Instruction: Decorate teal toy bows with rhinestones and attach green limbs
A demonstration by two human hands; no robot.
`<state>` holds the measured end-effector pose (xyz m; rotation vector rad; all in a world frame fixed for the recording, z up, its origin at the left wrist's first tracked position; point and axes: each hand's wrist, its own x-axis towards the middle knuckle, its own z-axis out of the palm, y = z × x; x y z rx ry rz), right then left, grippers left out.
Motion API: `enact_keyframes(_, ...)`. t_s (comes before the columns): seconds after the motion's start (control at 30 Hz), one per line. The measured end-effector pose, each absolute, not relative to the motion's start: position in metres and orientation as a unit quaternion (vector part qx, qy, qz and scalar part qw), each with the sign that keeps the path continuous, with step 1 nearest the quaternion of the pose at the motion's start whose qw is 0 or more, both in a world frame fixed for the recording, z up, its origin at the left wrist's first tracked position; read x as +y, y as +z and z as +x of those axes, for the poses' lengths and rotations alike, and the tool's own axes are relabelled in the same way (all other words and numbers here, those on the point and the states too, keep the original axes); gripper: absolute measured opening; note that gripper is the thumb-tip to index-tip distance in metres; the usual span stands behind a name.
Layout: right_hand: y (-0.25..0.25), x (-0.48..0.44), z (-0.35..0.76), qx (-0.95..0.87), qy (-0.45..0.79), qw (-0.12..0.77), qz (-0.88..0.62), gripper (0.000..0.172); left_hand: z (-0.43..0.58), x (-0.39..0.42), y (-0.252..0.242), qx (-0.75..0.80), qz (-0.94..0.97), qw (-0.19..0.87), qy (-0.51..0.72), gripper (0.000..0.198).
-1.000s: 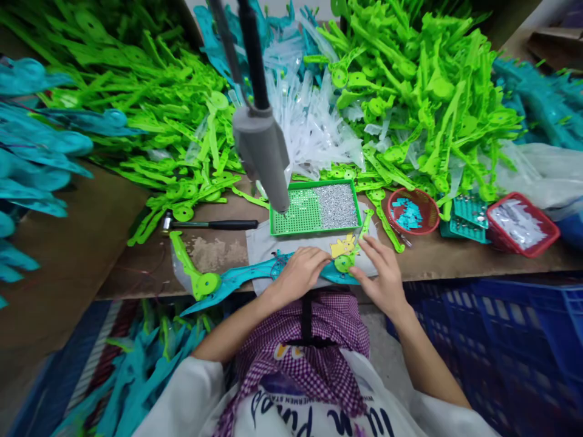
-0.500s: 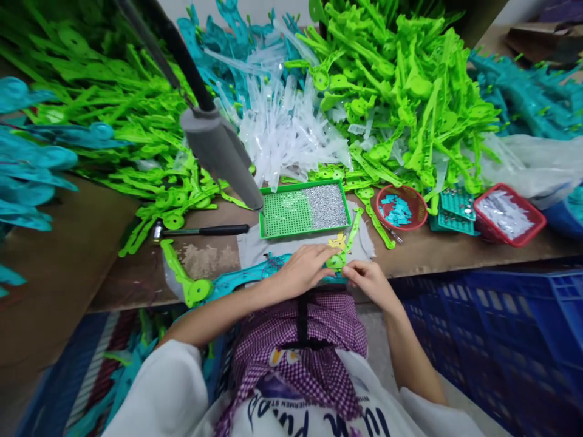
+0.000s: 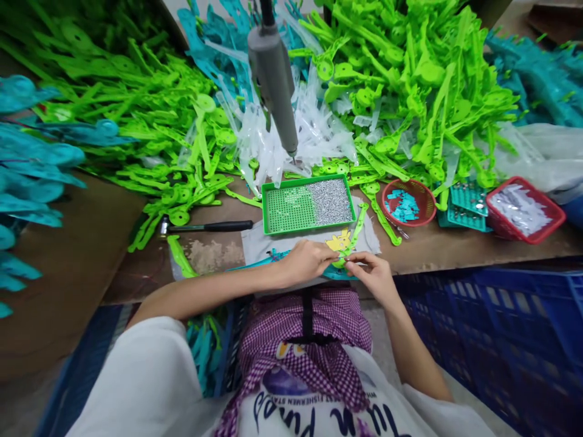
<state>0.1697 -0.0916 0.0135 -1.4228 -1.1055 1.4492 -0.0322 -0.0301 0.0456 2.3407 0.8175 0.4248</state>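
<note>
My left hand lies curled on a long teal plastic part at the table's near edge, fingers pressed on a green plastic arm that sits over it. My right hand pinches something small at the round end of that green arm, fingertips meeting the left hand's. Both hands rest on a grey cloth with a yellow figure on it. Just beyond stands a green tray holding small silver screws. A grey powered screwdriver hangs above the tray.
A black-handled hammer lies left of the tray. A round red basket of teal bits and a red basket of silver pieces stand at right. Heaps of green, teal and clear plastic parts fill the back. A blue crate sits below right.
The hanging screwdriver swung from left back to upright over the tray. My right hand drew in and closed to a pinch against the left hand's fingertips. The view shifted slightly.
</note>
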Motion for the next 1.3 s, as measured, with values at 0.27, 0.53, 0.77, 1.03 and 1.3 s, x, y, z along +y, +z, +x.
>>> enact_keyframes(0.27,0.015,-0.09,0.169,-0.478,0.557,0.4,-0.549,0.022,-0.031,-0.026,0.046,0.284,0.849,0.381,0.23,0.019)
enact_keyframes(0.53,0.014,-0.09,0.17,-0.465,0.548,0.419,-0.555,0.02,-0.024,-0.022,0.044,0.262,0.848,0.384,0.255,0.019)
enact_keyframes(0.77,0.008,-0.096,0.168,-0.405,0.54,0.469,-0.57,0.019,-0.018,-0.019,0.037,0.254,0.842,0.395,0.264,0.018)
enact_keyframes(1.03,0.006,-0.096,0.172,-0.461,0.476,0.468,-0.585,0.014,-0.013,-0.019,0.034,0.238,0.851,0.389,0.26,0.018)
enact_keyframes(1.3,0.011,-0.088,0.184,-0.541,0.381,0.448,-0.601,0.013,-0.005,-0.011,0.025,0.286,0.821,0.44,0.225,0.026)
